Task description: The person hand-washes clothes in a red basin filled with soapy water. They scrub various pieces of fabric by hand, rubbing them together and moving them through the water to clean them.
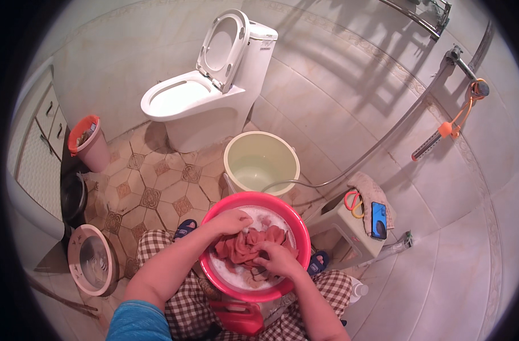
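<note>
A red plastic basin (pixel 302 230) with foamy water sits between the person's knees. Wet reddish cloth (pixel 242 247) lies bunched in it, partly above the suds. My left hand (pixel 234 221) is over the far left part of the basin, at the cloth's upper edge, fingers curled; whether they grip anything is unclear. My right hand (pixel 274 258) pinches a fold of the cloth between thumb and fingers near its right side. Under the hands, part of the cloth and the basin's bottom are hidden by foam.
Beyond the basin stands a pale green bucket (pixel 261 138) with a shower hose (pixel 327 184) running into it. A stool (pixel 349 230) at the right holds a phone (pixel 378 220), scissors (pixel 354 204) and a towel (pixel 372 192). Left are a pink basin (pixel 74 266) and a trash bin (pixel 95 149); a toilet (pixel 208 123) stands ahead.
</note>
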